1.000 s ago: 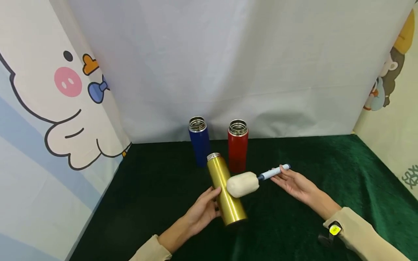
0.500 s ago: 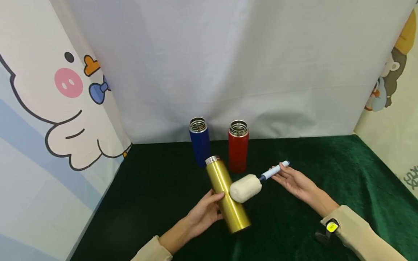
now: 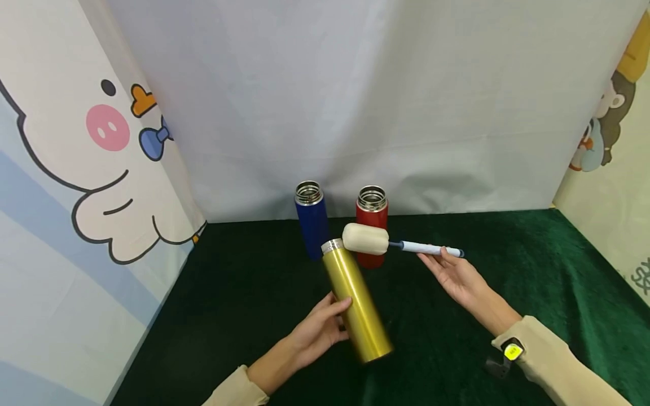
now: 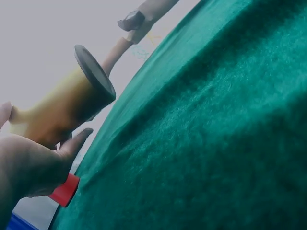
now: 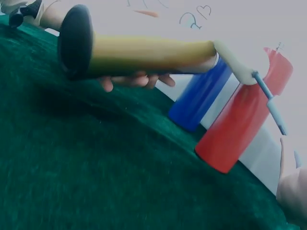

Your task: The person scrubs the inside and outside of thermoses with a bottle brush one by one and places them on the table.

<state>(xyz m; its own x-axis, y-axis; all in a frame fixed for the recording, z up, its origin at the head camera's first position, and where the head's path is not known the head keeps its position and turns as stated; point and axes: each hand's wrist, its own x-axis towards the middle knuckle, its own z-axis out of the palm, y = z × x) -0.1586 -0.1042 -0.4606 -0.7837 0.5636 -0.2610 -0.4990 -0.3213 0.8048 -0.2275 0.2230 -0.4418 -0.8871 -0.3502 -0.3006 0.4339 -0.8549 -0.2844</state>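
My left hand [image 3: 317,338] grips the lower half of a gold bottle [image 3: 355,301], lidless and tilted with its steel mouth up and to the left. In the left wrist view, the dark base of the gold bottle [image 4: 53,108] points up and right. My right hand [image 3: 459,282] pinches the pale blue handle of a bottle brush [image 3: 367,239] between thumb and fingers. The brush's cream sponge head lies beside the gold bottle's mouth, not inside it; whether they touch I cannot tell. Only part of the right hand [image 5: 293,191] shows in the right wrist view.
Behind the gold bottle stand a blue bottle [image 3: 312,225] and a red bottle [image 3: 372,261], both upright and lidless. They rest on a dark green cloth [image 3: 228,299]. A pale curtain [image 3: 254,113] hangs behind, with printed cartoon panels at both sides.
The brush has swung up and left, from across the gold bottle's body to near its mouth, its handle turning nearly level. The gold bottle has shifted slightly down and right.
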